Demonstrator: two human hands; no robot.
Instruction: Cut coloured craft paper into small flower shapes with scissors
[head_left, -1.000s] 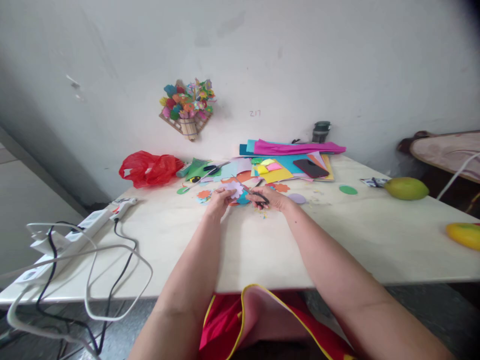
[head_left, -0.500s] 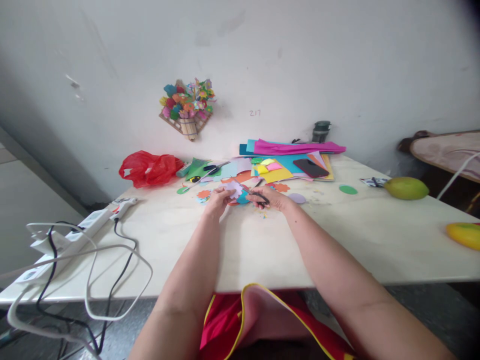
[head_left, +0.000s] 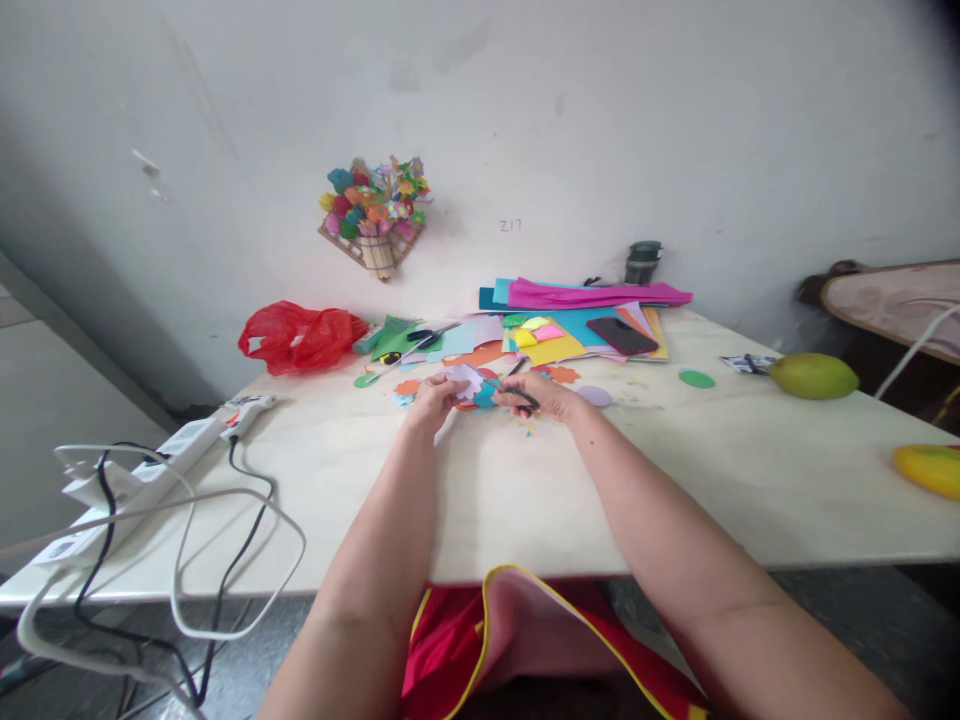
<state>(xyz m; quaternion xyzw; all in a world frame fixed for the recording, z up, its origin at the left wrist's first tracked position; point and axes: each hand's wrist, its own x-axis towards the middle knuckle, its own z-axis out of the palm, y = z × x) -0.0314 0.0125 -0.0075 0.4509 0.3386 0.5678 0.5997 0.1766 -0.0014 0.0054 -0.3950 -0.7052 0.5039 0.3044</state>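
Note:
Between the fingers of my left hand [head_left: 437, 398] is a lilac paper flower [head_left: 466, 379] with a scalloped edge. My right hand [head_left: 541, 395] is closed round the dark handles of a pair of scissors [head_left: 527, 399], whose blades point left at the flower's right edge. Whether the blades touch the paper I cannot tell. Below them on the table lies a blue paper piece [head_left: 485, 396], partly covered. Orange cut flowers [head_left: 562, 375] and a lilac disc [head_left: 595, 397] lie close by, along with small scraps.
Coloured sheets [head_left: 570, 322] and a dark phone [head_left: 621, 337] lie at the back. A second pair of scissors [head_left: 425, 339] and a red plastic bag [head_left: 300, 337] are left of them. A power strip [head_left: 176, 455] with cables occupies the left side; a green mango [head_left: 814, 376] sits right.
My left hand has shifted slightly left and turned the lilac flower a little. The right hand with the scissors has stayed nearly still.

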